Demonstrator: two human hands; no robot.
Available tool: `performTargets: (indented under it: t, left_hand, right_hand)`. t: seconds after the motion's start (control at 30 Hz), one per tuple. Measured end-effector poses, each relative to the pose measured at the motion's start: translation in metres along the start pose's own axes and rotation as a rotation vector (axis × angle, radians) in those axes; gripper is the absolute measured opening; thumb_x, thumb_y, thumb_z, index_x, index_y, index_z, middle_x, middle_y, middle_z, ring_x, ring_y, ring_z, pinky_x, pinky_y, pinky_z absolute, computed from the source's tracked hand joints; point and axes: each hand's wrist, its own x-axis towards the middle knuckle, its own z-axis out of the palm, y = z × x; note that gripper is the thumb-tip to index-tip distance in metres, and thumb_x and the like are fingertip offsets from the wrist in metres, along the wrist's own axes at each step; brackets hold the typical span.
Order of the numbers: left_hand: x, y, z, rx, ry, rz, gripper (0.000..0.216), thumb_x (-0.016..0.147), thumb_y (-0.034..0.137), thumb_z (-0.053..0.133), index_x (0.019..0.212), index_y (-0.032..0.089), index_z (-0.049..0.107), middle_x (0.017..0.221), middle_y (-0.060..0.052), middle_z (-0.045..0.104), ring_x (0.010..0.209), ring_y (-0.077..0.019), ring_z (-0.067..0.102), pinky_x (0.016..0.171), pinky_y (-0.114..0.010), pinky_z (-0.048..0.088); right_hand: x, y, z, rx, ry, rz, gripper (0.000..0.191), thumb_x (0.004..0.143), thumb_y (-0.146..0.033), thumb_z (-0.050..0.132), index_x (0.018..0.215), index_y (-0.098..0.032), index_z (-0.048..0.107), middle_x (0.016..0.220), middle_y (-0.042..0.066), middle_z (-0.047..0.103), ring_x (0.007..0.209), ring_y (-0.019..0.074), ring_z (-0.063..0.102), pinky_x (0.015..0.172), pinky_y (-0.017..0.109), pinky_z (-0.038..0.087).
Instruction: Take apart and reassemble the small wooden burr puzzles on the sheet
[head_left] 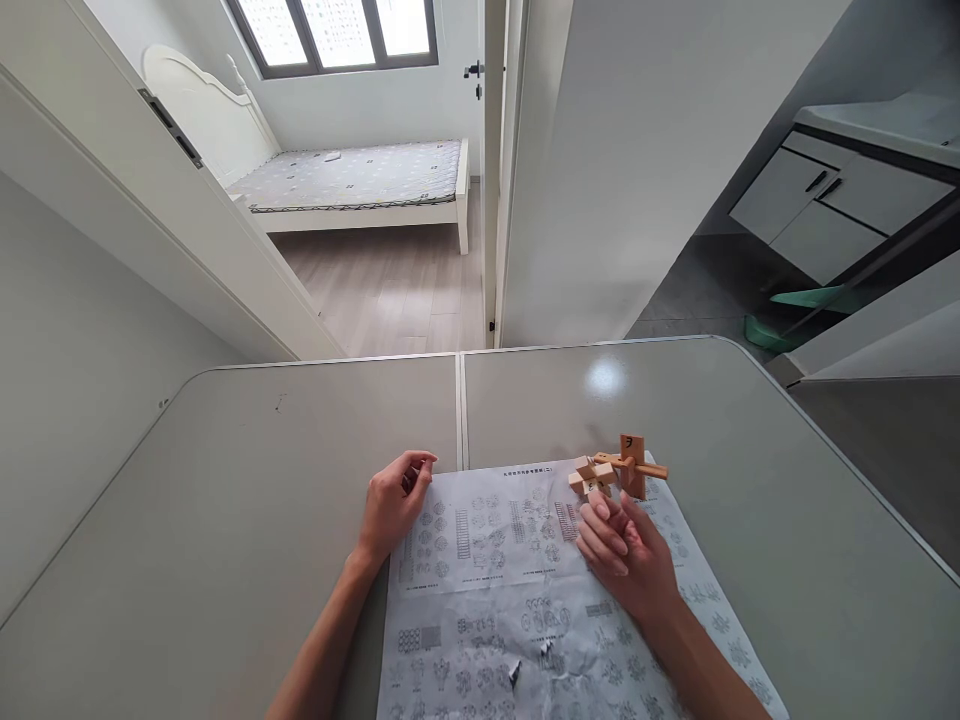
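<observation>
My left hand (396, 505) rests at the top left corner of a printed paper sheet (495, 590), its fingers curled in and nothing visible in them. On the right, my right hand (626, 555) lies over the sheet with the palm turned partly up. Its fingers are loosely bent, the thumb is apart from them, and I see nothing held. Just beyond its fingertips is a light wooden block puzzle (592, 474). Beside that stands a darker wooden cross-shaped puzzle (632, 466) with a rod through it. Whether the fingertips touch the light puzzle I cannot tell.
The sheet is creased, with small torn spots, on a grey table (225, 520) with a seam (460, 410). Beyond the table's far edge are a doorway, a bed (360, 175) and a white wall (592, 180). Cabinets (847, 200) stand at the right.
</observation>
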Motion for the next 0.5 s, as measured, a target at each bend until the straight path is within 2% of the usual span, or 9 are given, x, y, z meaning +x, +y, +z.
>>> performTargets:
  t: [0.13,0.3,0.5]
  left_hand:
    - [0.0002,0.0008,-0.0001,-0.006,0.001,-0.002,0.028,0.099,0.044,0.053,0.095,0.023,0.071,0.069,0.002,0.063,0.056,-0.0132,0.053,0.059,-0.024,0.045]
    - [0.0,0.0016,-0.0002,-0.012,-0.006,-0.004,0.028,0.1,0.043,0.053,0.096,0.023,0.071,0.069,0.002,0.062,0.056,-0.0131,0.053,0.059,-0.024,0.045]
    - [-0.0005,-0.0019,0.0002,-0.012,-0.009,-0.003,0.026,0.1,0.042,0.054,0.097,0.023,0.071,0.069,0.002,0.063,0.057,-0.0131,0.053,0.059,-0.024,0.045]
  right_hand:
    - [-0.0027,-0.004,-0.0013,0.102,0.062,-0.021,0.031,0.098,-0.048,0.067,0.085,-0.021,0.062,0.05,-0.012,0.033,0.037,0.0067,0.012,0.043,0.022,0.034]
    - [-0.0042,-0.0068,-0.0024,0.163,0.159,-0.065,0.029,0.101,-0.052,0.061,0.096,-0.023,0.063,0.05,-0.012,0.036,0.035,0.0074,0.016,0.043,0.024,0.035]
    - [-0.0039,-0.0088,-0.0012,0.152,0.192,-0.095,0.03,0.099,-0.054,0.064,0.092,-0.025,0.059,0.05,-0.013,0.034,0.034,0.0075,0.017,0.042,0.024,0.035]
